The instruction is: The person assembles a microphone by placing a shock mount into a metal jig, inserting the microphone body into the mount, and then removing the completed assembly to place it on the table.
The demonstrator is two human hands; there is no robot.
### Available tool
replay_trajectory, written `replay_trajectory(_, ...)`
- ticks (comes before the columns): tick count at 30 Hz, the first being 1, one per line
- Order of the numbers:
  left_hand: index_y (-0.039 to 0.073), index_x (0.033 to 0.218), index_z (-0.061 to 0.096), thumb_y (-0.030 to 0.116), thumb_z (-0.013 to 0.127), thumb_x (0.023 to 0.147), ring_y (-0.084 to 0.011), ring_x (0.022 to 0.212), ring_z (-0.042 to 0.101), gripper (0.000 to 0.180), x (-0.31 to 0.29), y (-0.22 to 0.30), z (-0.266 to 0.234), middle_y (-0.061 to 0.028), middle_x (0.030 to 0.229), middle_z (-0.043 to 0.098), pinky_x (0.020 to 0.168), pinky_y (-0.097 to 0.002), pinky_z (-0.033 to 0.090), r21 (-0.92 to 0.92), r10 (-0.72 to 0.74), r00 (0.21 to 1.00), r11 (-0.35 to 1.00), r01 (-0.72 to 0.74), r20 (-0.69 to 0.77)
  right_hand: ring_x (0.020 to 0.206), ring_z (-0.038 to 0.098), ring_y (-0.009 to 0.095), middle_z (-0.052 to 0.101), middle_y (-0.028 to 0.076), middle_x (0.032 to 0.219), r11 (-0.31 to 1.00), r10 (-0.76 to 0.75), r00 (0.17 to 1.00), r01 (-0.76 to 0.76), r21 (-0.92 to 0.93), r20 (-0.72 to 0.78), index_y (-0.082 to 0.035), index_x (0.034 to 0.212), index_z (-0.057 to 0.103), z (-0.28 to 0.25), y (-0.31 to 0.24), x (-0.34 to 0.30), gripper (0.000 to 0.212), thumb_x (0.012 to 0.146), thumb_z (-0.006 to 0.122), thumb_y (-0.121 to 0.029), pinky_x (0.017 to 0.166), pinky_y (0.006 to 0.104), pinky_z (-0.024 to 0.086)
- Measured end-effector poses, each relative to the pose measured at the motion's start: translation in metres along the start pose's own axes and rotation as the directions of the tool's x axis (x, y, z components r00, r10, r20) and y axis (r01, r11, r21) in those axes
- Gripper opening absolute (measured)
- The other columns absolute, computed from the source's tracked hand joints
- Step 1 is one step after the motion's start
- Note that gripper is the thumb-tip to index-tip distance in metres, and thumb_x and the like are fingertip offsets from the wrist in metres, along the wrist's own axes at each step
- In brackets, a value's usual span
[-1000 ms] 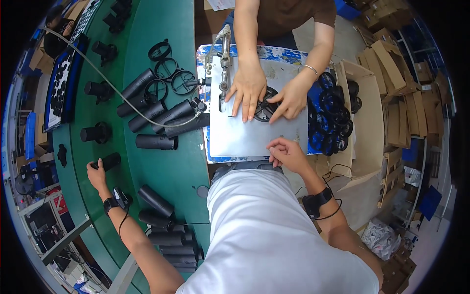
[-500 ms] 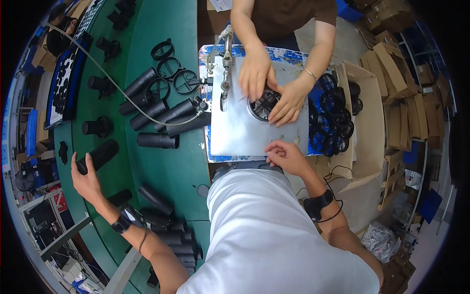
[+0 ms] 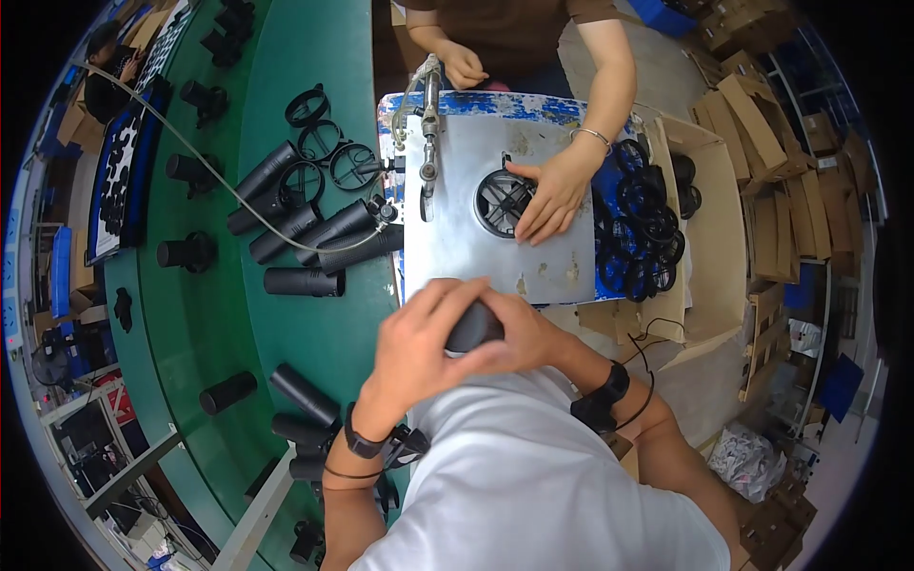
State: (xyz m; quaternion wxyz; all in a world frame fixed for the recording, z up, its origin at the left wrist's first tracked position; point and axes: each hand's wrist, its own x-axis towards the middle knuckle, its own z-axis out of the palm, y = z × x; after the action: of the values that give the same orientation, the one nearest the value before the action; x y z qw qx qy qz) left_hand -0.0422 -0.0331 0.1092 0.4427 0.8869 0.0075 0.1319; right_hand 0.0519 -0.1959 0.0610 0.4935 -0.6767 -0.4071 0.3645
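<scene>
Close to my body, by the near edge of the metal plate (image 3: pixel 438 257), both hands are closed round a black tube (image 3: pixel 475 329). My left hand (image 3: pixel 415 335) wraps its left side, and my right hand (image 3: pixel 529 333) grips it from the right. The rounded dark end of the tube points up between my fingers; the rest is hidden. On the plate lies a black spoked ring (image 3: pixel 505 203). A co-worker's hand (image 3: pixel 557 195) presses on its right side, while that person's other hand (image 3: pixel 464 68) is off the plate at the far edge.
Black tubes (image 3: pixel 303 282) and spoked rings (image 3: pixel 307 107) lie on the green bench (image 3: pixel 324 333) to my left. A metal air cylinder (image 3: pixel 430 119) with a hose stands at the plate's left. More black rings (image 3: pixel 652 214) are piled at the right, beside a cardboard box (image 3: pixel 719 266).
My left hand has brought a black tube from the left bench to my front, and my right hand has joined on it. The co-worker's one hand has drawn back from the ring.
</scene>
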Motion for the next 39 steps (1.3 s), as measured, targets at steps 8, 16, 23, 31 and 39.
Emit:
replay_trajectory(8, 0.0, 0.1, 0.067, 0.016, 0.064, 0.088, -0.0167, 0.069, 0.063, 0.02, 0.014, -0.095, 0.006, -0.0102, 0.084, 0.068, 0.06, -0.0277, 0.048, -0.205, -0.412, 0.892, 0.904, 0.375, -0.186, 0.088, 0.062, 0.014, 0.067, 0.005, 0.095, 0.974, 0.221, 0.958, -0.21, 0.078, -0.182, -0.002, 0.118, 0.057, -0.021, 0.015, -0.035, 0.062, 0.065, 0.085, -0.019, 0.084, 0.029, 0.048)
replay_trajectory(16, -0.002, 0.1, 0.066, 0.016, 0.063, 0.086, -0.0159, 0.074, 0.064, 0.022, 0.032, -0.191, 0.023, -0.0102, 0.088, 0.068, 0.066, -0.0288, 0.049, -0.319, -0.563, 0.765, 0.821, 0.474, -0.313, 0.083, 0.061, 0.016, 0.066, 0.006, 0.092, 0.9, 0.435, 0.841, -0.415, 0.133, -0.321, -0.002, 0.111, 0.06, -0.032, 0.05, -0.062, 0.054, 0.068, 0.084, -0.025, 0.079, 0.03, 0.05)
replay_trajectory(23, 0.0, 0.096, 0.065, 0.014, 0.063, 0.084, -0.0238, 0.075, 0.063, 0.019, 0.044, -0.176, 0.027, -0.0129, 0.087, 0.064, 0.068, -0.0341, 0.05, -0.153, -0.461, 0.781, 0.885, 0.44, -0.421, 0.089, 0.064, 0.014, 0.066, 0.005, 0.095, 0.879, 0.476, 0.847, -0.468, 0.094, -0.238, -0.002, 0.115, 0.055, -0.037, 0.049, -0.06, 0.052, 0.071, 0.081, -0.011, 0.083, 0.0308, 0.051)
replay_trajectory(31, 0.004, 0.092, 0.062, 0.01, 0.069, 0.078, -0.0318, 0.087, 0.059, 0.018, 0.035, -0.121, 0.063, -0.0127, 0.089, 0.062, 0.078, -0.0392, 0.047, 0.026, -0.002, 0.941, 1.0, 0.012, -0.339, 0.089, 0.064, 0.014, 0.066, 0.005, 0.093, 0.855, 0.497, 0.847, -0.441, 0.273, -0.188, -0.002, 0.115, 0.055, -0.042, 0.058, -0.059, 0.049, 0.073, 0.079, -0.01, 0.082, 0.0306, 0.051)
replay_trajectory(39, 0.002, 0.107, 0.058, 0.019, 0.066, 0.081, -0.0353, 0.093, 0.059, 0.032, 0.059, -0.162, 0.045, -0.0172, 0.095, 0.062, 0.085, -0.0418, 0.045, -0.054, -0.364, 0.772, 0.917, 0.396, -0.521, 0.088, 0.064, 0.017, 0.064, 0.006, 0.094, 0.819, 0.517, 0.84, -0.429, 0.381, -0.166, 0.001, 0.123, 0.051, -0.045, 0.061, -0.063, 0.057, 0.073, 0.076, -0.01, 0.084, 0.0326, 0.051)
